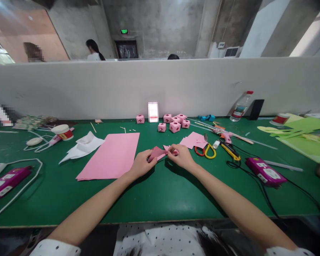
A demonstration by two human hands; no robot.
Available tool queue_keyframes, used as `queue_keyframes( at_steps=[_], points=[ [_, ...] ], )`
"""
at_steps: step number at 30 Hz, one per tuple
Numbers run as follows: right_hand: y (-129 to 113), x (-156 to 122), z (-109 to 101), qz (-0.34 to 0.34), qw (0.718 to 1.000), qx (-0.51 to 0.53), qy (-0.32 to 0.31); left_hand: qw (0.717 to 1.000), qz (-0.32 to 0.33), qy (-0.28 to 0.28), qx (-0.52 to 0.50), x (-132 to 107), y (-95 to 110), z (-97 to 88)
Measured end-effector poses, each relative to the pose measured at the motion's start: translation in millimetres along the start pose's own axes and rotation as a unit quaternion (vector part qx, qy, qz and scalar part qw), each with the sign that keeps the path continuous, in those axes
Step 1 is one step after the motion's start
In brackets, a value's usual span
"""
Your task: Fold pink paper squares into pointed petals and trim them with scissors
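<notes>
One pink paper piece [156, 153], angular with folds

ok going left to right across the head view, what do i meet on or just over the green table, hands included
Purple box with white labels, red-and-white cup, large pink sheets, left hand, folded pink paper, right hand, scissors, yellow cutter knife, second purple box.
</notes>
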State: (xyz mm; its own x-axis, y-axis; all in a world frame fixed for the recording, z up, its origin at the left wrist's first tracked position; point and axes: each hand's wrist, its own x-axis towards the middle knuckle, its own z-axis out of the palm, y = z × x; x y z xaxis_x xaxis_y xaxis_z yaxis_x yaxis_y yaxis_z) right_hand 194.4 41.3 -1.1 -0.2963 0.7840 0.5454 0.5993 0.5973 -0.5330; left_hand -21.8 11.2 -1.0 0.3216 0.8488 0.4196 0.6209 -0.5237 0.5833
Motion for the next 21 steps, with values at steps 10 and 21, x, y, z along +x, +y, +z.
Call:
queue_keyframes(
  at_steps=[10,21],
  points=[
    [-15.4,-6.7,0.4,-0.080,0.997,0.012,-0.007,0.999,0.046,-0.017,0.019,-1.9,-3.2,2.8],
    [-9.8,-1.6,-7.2,-0.089,0.996,0.031,-0.002,0.999,0.009,0.035,0.029,0.6,-0.6,0.4]
  ],
)
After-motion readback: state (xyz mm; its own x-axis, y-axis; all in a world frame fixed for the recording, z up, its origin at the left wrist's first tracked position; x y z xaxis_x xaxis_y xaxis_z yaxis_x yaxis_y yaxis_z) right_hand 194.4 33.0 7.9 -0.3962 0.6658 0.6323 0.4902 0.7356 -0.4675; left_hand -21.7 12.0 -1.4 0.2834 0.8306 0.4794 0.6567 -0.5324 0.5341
